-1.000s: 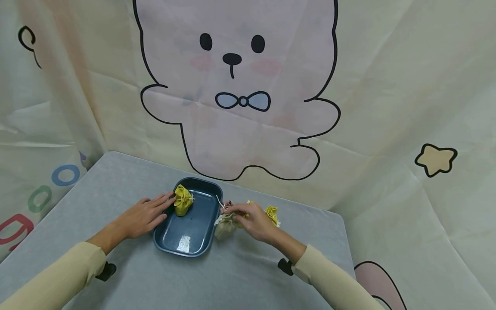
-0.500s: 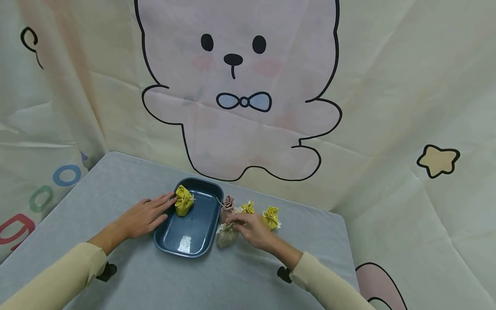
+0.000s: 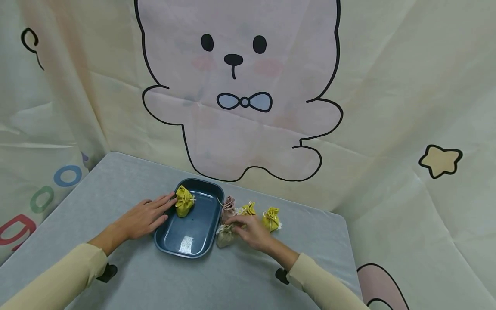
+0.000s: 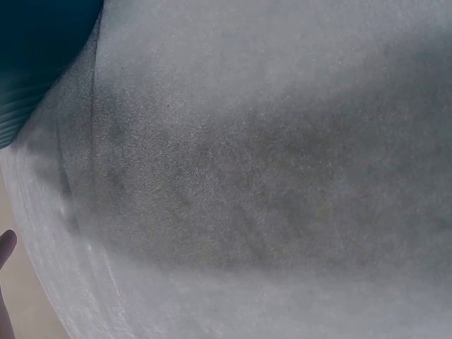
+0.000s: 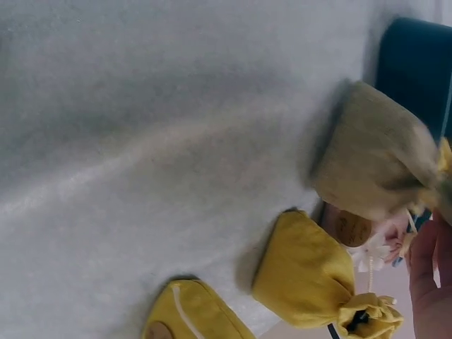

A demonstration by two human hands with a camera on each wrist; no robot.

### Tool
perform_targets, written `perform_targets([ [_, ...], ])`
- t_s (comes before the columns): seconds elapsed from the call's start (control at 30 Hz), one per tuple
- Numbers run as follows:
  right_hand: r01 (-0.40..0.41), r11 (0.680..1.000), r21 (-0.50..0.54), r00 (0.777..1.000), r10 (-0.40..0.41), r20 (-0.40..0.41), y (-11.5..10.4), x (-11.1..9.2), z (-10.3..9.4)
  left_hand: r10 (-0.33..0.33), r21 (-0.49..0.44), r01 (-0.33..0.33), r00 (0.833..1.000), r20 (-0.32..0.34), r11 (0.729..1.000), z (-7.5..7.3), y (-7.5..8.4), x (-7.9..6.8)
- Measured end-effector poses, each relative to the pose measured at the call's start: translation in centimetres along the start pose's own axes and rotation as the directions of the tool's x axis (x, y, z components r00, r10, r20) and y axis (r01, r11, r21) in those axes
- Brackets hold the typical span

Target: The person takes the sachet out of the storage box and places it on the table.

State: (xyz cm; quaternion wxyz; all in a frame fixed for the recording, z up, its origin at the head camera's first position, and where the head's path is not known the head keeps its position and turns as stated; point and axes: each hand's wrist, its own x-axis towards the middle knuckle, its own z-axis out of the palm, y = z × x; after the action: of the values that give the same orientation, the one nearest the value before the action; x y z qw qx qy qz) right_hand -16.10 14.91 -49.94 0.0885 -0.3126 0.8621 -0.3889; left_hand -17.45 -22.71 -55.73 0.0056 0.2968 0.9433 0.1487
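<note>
My left hand (image 3: 145, 217) rests with straight fingers against the left rim of a blue tray (image 3: 189, 215). A yellow drawstring pouch (image 3: 184, 202) stands inside the tray near those fingertips. To the right of the tray, my right hand (image 3: 252, 232) pinches the gathered neck of an olive-grey drawstring pouch (image 3: 224, 239). That olive-grey pouch (image 5: 374, 155) hangs beside the tray wall in the right wrist view; its neck is partly hidden by fingers (image 5: 424, 261). In the left wrist view, only the tray's corner (image 4: 42, 56) and a bit of a finger (image 4: 6, 247) show.
Behind my right hand are a pink drawstring pouch (image 3: 228, 209) near the tray's right rim, a yellow pouch (image 3: 248, 208), and another yellow one (image 3: 271, 218) farther right. All are on a grey cloth-covered table (image 3: 128, 176). A printed curtain (image 3: 368, 129) hangs behind the table.
My right hand has moved slightly toward me with the olive-grey pouch, uncovering the pink pouch and the middle yellow one. My left hand stays at the tray's rim.
</note>
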Motion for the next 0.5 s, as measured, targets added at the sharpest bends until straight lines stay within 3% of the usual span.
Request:
perform_targets([
  [0.3,-0.035,0.997,0.075,0.999,0.032,0.035,-0.1,0.5,-0.6,-0.003,-0.003,0.003,1.0,0.003,1.0,0.2,-0.1,0.0],
  [0.5,0.0,0.997,0.073,0.999,-0.002,0.033,-0.6,1.8,-1.3,-0.004,-0.001,0.004,1.0,0.001,1.0,0.2,-0.2,0.0],
])
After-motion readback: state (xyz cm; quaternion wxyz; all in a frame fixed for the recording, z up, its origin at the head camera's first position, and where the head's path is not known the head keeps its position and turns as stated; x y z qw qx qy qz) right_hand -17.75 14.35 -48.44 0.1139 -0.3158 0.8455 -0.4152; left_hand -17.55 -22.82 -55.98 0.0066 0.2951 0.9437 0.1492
